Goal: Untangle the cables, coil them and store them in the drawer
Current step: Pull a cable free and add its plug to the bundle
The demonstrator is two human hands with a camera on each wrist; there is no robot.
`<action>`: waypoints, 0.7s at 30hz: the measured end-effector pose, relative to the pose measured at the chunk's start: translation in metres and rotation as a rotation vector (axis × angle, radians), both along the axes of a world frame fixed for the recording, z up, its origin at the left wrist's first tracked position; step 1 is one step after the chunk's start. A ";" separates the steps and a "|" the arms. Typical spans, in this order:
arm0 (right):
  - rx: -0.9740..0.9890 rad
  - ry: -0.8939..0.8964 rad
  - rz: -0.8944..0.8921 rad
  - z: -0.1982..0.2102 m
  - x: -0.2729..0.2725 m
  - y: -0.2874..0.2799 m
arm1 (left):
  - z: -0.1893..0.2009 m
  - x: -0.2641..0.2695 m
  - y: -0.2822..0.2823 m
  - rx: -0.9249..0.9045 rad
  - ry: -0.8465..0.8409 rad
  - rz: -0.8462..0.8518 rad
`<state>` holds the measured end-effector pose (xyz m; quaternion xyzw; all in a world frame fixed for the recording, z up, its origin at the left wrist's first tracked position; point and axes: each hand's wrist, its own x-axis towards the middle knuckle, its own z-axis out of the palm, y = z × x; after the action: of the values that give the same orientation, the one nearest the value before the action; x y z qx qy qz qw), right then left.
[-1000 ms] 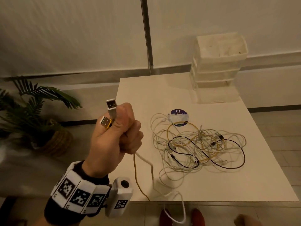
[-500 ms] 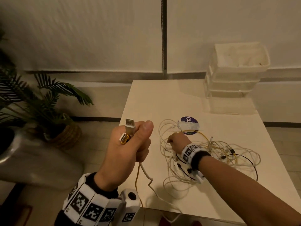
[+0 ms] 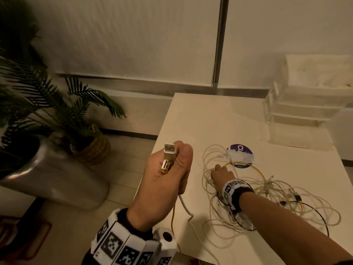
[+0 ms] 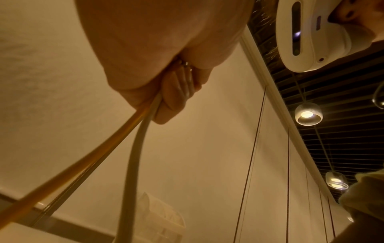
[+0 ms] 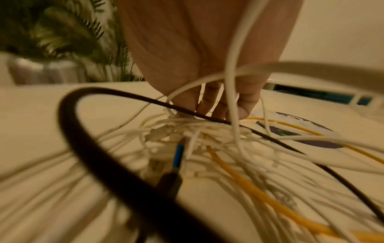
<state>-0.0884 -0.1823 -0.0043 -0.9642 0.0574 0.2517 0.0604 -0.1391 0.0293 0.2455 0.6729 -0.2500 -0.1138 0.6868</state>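
My left hand [image 3: 172,169] is raised beside the table's left edge, fist closed round a white USB plug [image 3: 170,150] and a yellow-cabled USB plug [image 3: 165,165]. Its white cable [image 3: 183,203] and yellow cable [image 3: 172,217] hang down to the tangle of cables [image 3: 267,197] on the table [image 3: 210,115]. The left wrist view shows the left hand [image 4: 166,65] gripping both the yellow cable [image 4: 83,164] and the white cable [image 4: 133,164]. My right hand [image 3: 219,172] reaches down into the heap's left side. In the right wrist view the right hand [image 5: 207,57] has its fingertips buried among white strands, beside a black cable [image 5: 93,148].
A stack of clear drawers [image 3: 309,100] stands at the table's back right, the top one open. A purple round sticker [image 3: 240,155] lies under the cables. A potted palm [image 3: 57,111] and a silver planter [image 3: 47,178] stand on the floor at the left.
My right arm has come in from the right and its hand has gone down into the cable heap. The left hand has kept hold of both plugs and tipped forward a little.
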 end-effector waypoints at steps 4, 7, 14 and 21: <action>0.338 -0.088 -0.041 0.034 -0.007 -0.034 | 0.002 0.003 -0.005 -0.032 0.031 -0.017; 0.451 -0.226 -0.047 0.066 -0.014 -0.063 | 0.007 0.003 -0.017 -0.062 0.053 -0.042; 0.106 -0.323 -0.053 0.112 -0.025 -0.083 | 0.026 0.001 -0.059 -0.050 -0.021 -0.159; 0.282 -0.423 0.030 0.178 -0.027 -0.094 | 0.037 -0.002 -0.077 -0.053 -0.033 -0.184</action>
<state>-0.1156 -0.2764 0.1735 -0.9782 -0.0066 0.0505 0.2013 -0.1413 -0.0478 0.2830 0.6305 -0.3251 -0.1586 0.6868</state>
